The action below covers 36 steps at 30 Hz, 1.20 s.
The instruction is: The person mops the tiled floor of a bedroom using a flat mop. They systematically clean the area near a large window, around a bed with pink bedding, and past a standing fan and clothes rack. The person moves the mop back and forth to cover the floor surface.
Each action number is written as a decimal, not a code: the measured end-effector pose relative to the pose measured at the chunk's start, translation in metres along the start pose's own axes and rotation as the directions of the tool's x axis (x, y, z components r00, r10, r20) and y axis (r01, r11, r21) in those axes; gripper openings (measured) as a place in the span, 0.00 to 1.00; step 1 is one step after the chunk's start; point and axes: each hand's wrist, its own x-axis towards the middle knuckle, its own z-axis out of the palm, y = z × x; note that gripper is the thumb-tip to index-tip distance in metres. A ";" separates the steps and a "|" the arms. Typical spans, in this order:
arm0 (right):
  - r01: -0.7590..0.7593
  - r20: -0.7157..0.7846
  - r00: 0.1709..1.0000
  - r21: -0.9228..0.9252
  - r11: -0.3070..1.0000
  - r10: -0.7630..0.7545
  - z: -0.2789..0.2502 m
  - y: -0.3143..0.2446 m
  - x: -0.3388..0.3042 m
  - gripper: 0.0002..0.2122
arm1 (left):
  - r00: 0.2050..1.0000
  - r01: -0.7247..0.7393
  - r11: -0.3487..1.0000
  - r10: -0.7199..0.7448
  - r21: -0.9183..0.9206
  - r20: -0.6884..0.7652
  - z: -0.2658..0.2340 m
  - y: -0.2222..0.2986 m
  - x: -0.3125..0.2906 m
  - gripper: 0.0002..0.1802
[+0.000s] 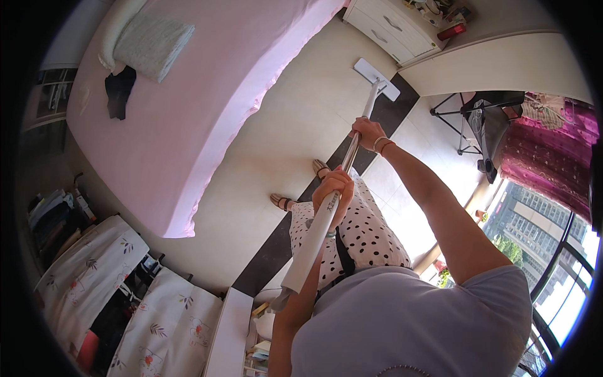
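A flat mop slants across the middle of the view, its long white and metal handle [309, 242] running from near my body to the floor ahead. My left hand [335, 190] is wrapped round the handle where the thick white sleeve meets the metal tube. Farther down the tube, my right hand [369, 133] also grips it, with bracelets on the wrist. The white rectangular mop head [365, 70] lies on the floor beside a dark floor strip [402, 99], close to a white drawer cabinet [383, 25].
A bed with a pink sheet [207, 81] stands at the left, with a folded towel [157, 43] and black cloth [119, 91] on it. A black folding stand [468, 122] is at the right near pink curtains [540, 154] and a window. Cloth-covered shelving [169, 314] stands lower left.
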 end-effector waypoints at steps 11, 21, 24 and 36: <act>-0.147 0.016 0.988 0.355 0.923 0.151 0.093 -0.099 -0.114 0.01 | 0.968 0.149 0.988 -0.153 0.036 0.197 -0.081 0.068 -0.095 0.10; 0.048 -0.032 0.999 0.508 0.860 -0.037 0.188 -0.336 -0.159 0.04 | 0.940 0.255 0.954 -0.283 0.156 0.192 -0.264 0.211 -0.176 0.10; 0.096 0.039 0.990 0.523 0.847 -0.136 0.186 -0.415 -0.152 0.08 | 0.949 0.263 0.947 -0.288 0.186 0.126 -0.321 0.253 -0.193 0.10; 0.471 -0.082 0.831 0.632 0.616 -0.551 0.189 -0.583 -0.134 0.16 | 0.958 0.280 0.781 -0.191 0.558 -0.213 -0.347 0.360 -0.235 0.11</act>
